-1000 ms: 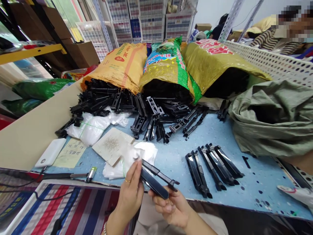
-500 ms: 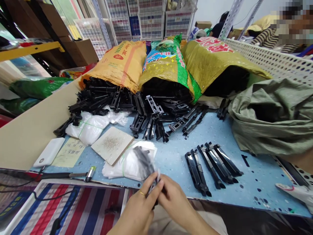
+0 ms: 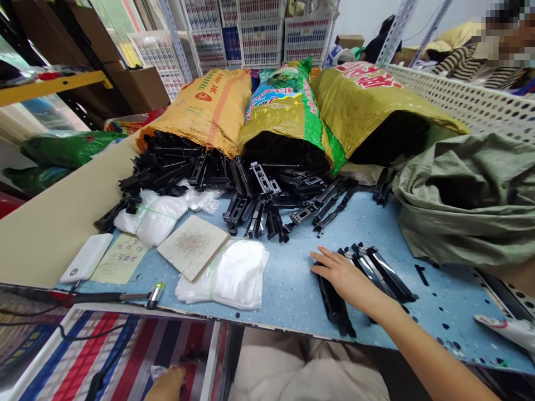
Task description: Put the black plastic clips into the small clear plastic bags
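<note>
My right hand (image 3: 343,278) lies flat with its fingers stretched out on the left end of a short row of long black plastic parts (image 3: 382,273) on the blue table (image 3: 288,278). Nothing shows inside the hand. My left hand (image 3: 166,385) is low at the bottom edge, over the striped woven bag (image 3: 137,351), with a bit of crinkled clear plastic (image 3: 155,372) beside it. Its fingers are mostly hidden. A stack of white plastic bags (image 3: 228,275) lies near the table's front edge.
A big heap of black parts (image 3: 254,195) spills from three woven sacks (image 3: 288,111) at the back. A cardboard square (image 3: 193,246), power bank (image 3: 86,259), paper note (image 3: 119,260) and metal-tipped tool (image 3: 154,294) lie left. A grey-green sack (image 3: 472,200) fills the right.
Both hands held a black part in front of me; now they have parted. The right reached out to the row of parts, the left dropped down to the striped bag.
</note>
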Demonstrator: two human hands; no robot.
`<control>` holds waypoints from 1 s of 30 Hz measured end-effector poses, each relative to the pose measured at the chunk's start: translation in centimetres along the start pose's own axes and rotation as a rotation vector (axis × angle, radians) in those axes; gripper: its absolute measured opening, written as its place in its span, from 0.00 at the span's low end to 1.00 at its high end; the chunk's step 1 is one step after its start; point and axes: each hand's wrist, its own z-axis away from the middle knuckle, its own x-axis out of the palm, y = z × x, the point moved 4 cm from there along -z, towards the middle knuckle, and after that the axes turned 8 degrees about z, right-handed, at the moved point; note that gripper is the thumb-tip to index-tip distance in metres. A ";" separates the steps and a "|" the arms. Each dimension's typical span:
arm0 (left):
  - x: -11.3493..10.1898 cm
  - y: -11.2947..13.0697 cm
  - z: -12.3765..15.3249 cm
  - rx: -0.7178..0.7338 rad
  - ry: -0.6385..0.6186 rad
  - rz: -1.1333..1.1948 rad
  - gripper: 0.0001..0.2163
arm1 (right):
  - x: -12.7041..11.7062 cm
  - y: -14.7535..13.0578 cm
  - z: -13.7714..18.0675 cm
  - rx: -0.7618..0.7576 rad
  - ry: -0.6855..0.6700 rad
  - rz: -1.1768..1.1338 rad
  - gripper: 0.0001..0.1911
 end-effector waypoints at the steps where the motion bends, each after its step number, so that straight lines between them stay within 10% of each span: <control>1: -0.1 0.7 -0.5 0.015 -0.012 0.012 0.11 | -0.1 0.2 -0.1 -0.031 -0.022 -0.017 0.26; 6: -5.3 10.0 0.6 0.396 -0.061 0.475 0.13 | -1.2 0.8 -0.1 -0.045 -0.113 -0.205 0.21; 9: -9.9 15.8 0.9 0.538 0.447 0.487 0.15 | -1.5 0.5 -0.4 0.043 -0.118 -0.369 0.17; 12: -11.3 18.8 -0.8 0.486 0.605 0.409 0.11 | -1.2 0.0 -0.5 0.181 -0.059 -0.533 0.17; 18: -12.4 16.7 -4.3 0.445 0.444 0.606 0.08 | 1.1 -2.5 -0.5 0.419 -0.028 -1.173 0.19; 30: -11.8 15.2 -4.6 0.435 0.279 0.965 0.17 | 1.0 -11.3 -7.5 0.429 -0.017 -2.140 0.18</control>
